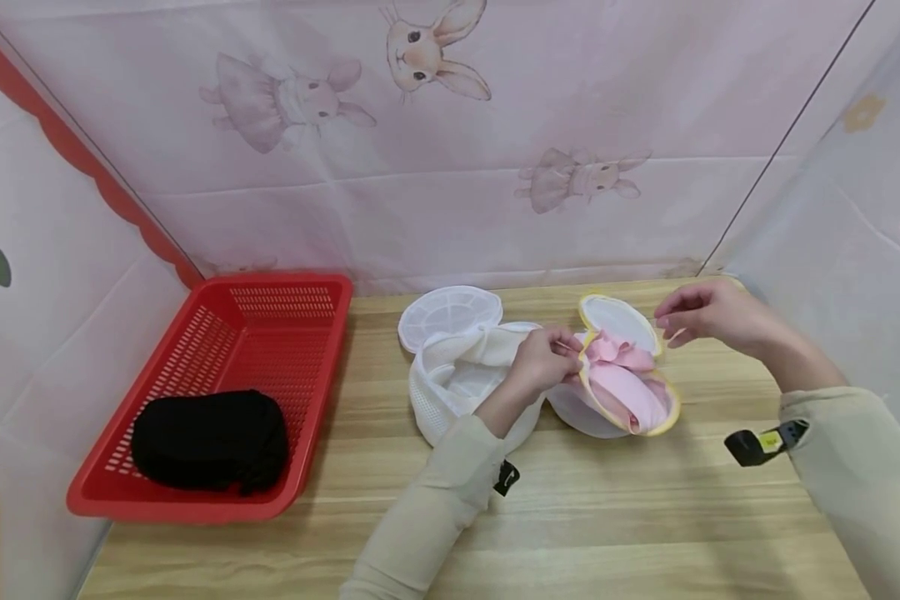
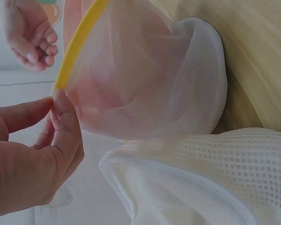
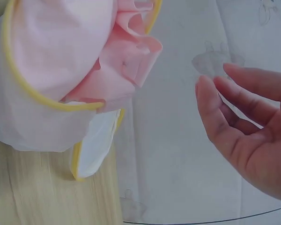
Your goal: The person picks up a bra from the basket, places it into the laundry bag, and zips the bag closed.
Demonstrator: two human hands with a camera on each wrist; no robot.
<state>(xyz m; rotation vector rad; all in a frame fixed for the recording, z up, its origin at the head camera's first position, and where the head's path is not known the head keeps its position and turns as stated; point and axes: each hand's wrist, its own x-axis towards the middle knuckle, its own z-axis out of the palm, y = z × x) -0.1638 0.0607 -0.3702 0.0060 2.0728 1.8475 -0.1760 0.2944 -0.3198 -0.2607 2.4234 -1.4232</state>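
A white mesh laundry bag with yellow zipper edging (image 1: 592, 417) stands unzipped on the table, its round lid (image 1: 621, 320) folded back. Pink ruffled fabric (image 1: 630, 392) lies inside it. My left hand (image 1: 543, 360) pinches the yellow rim between thumb and fingers, as the left wrist view shows close up. To the right of the bag, my right hand (image 1: 708, 315) hovers with loosely bent fingers and nothing between them. Beside the left hand sits a second white mesh bag (image 1: 431, 400), also unzipped, its round lid (image 1: 452, 315) leaning back.
A red plastic basket (image 1: 322, 392) stands at the left, with a black rounded cloth bundle (image 1: 210, 440) in its front part. Printed fabric walls (image 1: 435, 225) enclose the wooden table (image 1: 570, 525) at the back and both sides.
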